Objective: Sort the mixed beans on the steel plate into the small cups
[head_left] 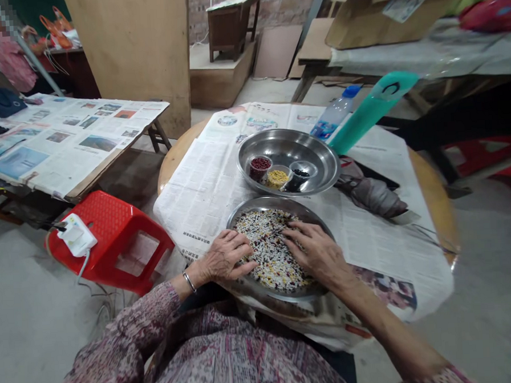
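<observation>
A steel basin (321, 225) in front of me holds a mix of white rice, black grains and red and yellow beans (271, 259). My left hand (231, 255) lies over the basin's left rim, fingers apart and holding nothing that shows. On the right side, my right hand (314, 248) reaches over the rim with bent, separated fingers touching the mix. Just behind stands a larger steel basin (323, 173). Inside it are three small clear cups: one with red beans (260, 164), one with yellow beans (277, 178) and one with black beans (298, 178).
Newspaper (195, 189) covers the round table. A water bottle (332, 116), a green plastic tube-like object (371, 111) and a grey folded umbrella (371, 194) lie around the larger basin. A red stool (107, 233) carries a white power strip (75, 235). A person (8, 56) is far left.
</observation>
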